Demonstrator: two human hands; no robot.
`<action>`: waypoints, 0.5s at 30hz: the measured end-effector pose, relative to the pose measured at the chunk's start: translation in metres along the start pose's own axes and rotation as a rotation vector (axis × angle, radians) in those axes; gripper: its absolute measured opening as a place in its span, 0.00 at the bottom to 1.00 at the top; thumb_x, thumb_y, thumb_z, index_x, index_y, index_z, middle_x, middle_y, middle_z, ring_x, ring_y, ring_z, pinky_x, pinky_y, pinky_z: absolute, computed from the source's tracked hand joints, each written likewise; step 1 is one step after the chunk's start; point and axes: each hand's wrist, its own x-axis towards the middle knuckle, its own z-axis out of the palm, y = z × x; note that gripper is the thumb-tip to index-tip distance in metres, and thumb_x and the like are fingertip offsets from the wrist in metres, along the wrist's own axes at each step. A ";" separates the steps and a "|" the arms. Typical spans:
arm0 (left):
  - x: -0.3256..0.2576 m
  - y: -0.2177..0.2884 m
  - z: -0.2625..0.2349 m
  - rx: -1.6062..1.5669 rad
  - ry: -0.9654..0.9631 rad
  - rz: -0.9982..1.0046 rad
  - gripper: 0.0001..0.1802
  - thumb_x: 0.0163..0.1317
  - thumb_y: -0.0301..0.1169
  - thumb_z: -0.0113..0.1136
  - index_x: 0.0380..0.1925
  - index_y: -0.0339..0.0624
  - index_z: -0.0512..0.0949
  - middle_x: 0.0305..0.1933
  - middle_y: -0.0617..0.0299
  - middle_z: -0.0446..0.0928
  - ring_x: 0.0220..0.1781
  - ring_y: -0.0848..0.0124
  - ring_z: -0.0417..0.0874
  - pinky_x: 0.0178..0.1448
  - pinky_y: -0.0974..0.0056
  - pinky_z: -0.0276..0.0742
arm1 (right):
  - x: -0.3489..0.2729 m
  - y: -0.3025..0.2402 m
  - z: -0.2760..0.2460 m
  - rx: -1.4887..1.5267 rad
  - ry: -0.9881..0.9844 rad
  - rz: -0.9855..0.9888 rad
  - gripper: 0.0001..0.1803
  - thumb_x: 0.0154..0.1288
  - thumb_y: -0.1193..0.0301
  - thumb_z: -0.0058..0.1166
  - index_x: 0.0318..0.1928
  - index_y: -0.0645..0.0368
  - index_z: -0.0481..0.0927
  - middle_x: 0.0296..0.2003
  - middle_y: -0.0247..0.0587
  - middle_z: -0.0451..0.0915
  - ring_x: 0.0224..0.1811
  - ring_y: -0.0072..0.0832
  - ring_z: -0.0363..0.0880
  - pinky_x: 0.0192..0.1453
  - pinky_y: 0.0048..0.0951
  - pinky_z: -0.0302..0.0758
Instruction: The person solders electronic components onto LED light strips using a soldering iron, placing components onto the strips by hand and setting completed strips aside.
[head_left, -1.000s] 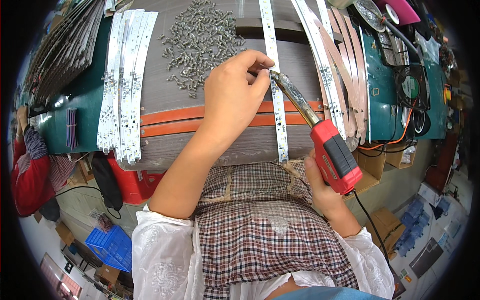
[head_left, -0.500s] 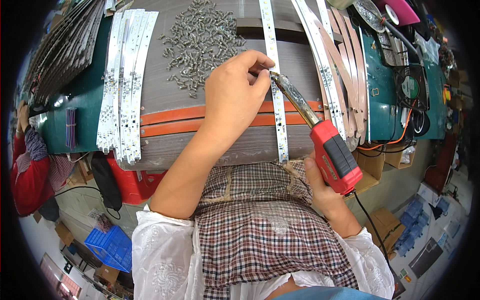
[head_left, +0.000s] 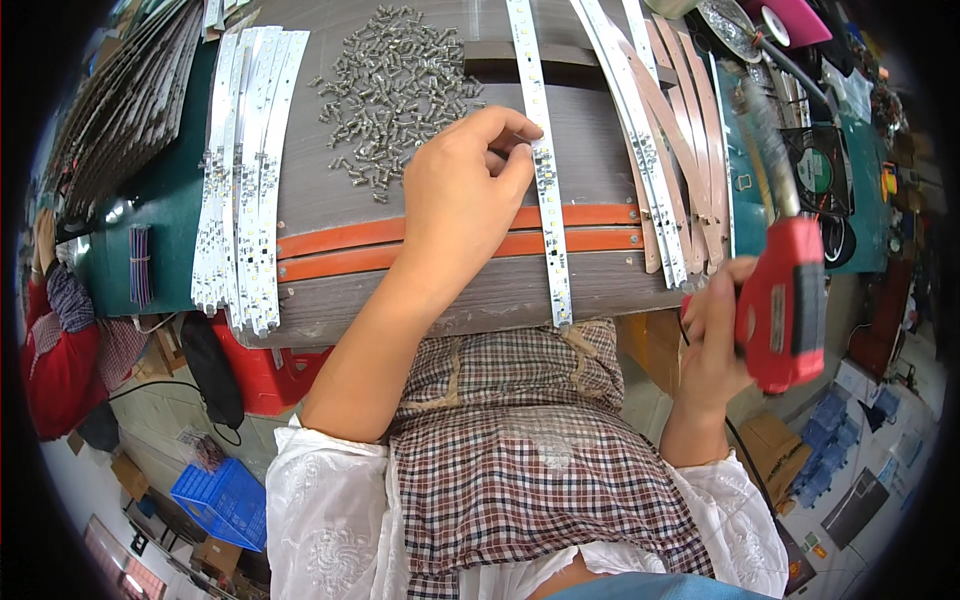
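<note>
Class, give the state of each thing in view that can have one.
LED strip, lying flat across the orange bands
Left hand, half-closed at the strip's edge
Right hand, closed around the soldering iron
Soldering iron, tip off the strip
Small metal fittings, loosely heaped
Left strip pile, overlapping
Wire bundle, tied
Fan, spinning or stopped unclear

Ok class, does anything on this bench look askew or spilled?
Slightly: the copper-coloured strips on the right lie fanned at uneven angles. The metal fittings sit in a loose heap without a visible tray, perhaps deliberately.
</note>
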 end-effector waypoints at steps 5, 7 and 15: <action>0.000 0.004 0.000 -0.042 -0.015 -0.033 0.09 0.61 0.24 0.60 0.41 0.38 0.82 0.39 0.62 0.85 0.34 0.77 0.85 0.40 0.70 0.79 | 0.047 0.023 0.018 -0.313 0.105 -0.224 0.28 0.50 0.83 0.67 0.52 0.65 0.70 0.41 0.41 0.74 0.43 0.32 0.76 0.52 0.26 0.70; 0.000 0.002 0.000 -0.036 -0.019 -0.011 0.10 0.60 0.24 0.61 0.42 0.38 0.82 0.41 0.62 0.84 0.35 0.76 0.85 0.39 0.70 0.79 | 0.060 0.019 0.028 -0.535 0.038 -0.340 0.29 0.43 0.85 0.66 0.50 0.64 0.71 0.41 0.46 0.73 0.44 0.45 0.76 0.50 0.35 0.72; -0.006 0.005 -0.002 -0.033 -0.061 0.113 0.19 0.53 0.21 0.68 0.47 0.38 0.79 0.51 0.59 0.76 0.38 0.71 0.87 0.41 0.69 0.84 | 0.068 0.017 0.049 -0.683 0.034 -0.267 0.27 0.48 0.77 0.68 0.49 0.60 0.71 0.43 0.47 0.75 0.45 0.49 0.77 0.49 0.42 0.73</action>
